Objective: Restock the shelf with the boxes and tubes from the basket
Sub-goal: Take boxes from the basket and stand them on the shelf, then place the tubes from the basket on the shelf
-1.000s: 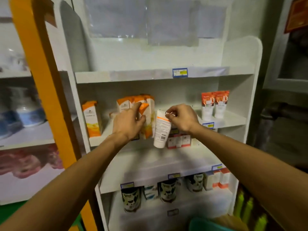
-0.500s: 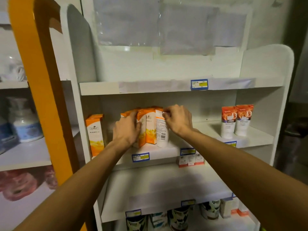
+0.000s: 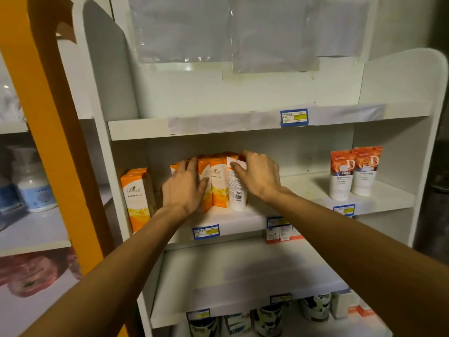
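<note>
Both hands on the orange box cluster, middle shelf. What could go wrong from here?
1. The white tube stands on its cap beside the orange boxes; it may topple when the right hand lets go.
2. The left hand pressing the cluster could tip boxes backward.

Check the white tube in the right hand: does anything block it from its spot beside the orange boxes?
Nothing visible does. The white tube already stands on the shelf against the orange boxes, with the right hand holding its top and the left hand steadying the boxes.
</note>
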Demonstrator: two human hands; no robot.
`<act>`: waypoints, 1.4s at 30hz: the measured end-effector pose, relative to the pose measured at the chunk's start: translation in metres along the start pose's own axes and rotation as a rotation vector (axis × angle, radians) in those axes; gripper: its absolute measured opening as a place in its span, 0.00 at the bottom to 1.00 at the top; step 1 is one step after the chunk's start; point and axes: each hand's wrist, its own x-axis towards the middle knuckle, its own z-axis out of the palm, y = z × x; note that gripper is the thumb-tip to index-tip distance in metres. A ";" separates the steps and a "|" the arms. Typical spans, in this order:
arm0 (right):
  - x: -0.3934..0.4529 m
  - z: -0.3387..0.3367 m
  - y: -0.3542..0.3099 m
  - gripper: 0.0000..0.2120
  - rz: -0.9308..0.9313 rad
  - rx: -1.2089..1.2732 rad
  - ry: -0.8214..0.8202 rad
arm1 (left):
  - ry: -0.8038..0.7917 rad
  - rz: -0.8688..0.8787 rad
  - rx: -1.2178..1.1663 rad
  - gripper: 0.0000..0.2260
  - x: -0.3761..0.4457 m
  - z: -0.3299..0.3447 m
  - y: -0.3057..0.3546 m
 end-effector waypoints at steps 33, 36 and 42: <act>-0.324 -0.032 0.218 0.32 0.198 -0.324 -0.583 | -0.401 0.722 -0.024 0.27 -0.219 0.156 0.150; -0.380 -0.025 0.247 0.30 0.268 -0.369 -0.725 | -0.609 0.832 -0.013 0.29 -0.260 0.195 0.170; -0.471 0.004 0.307 0.32 0.525 -0.323 -1.044 | -1.003 0.880 0.002 0.27 -0.327 0.271 0.207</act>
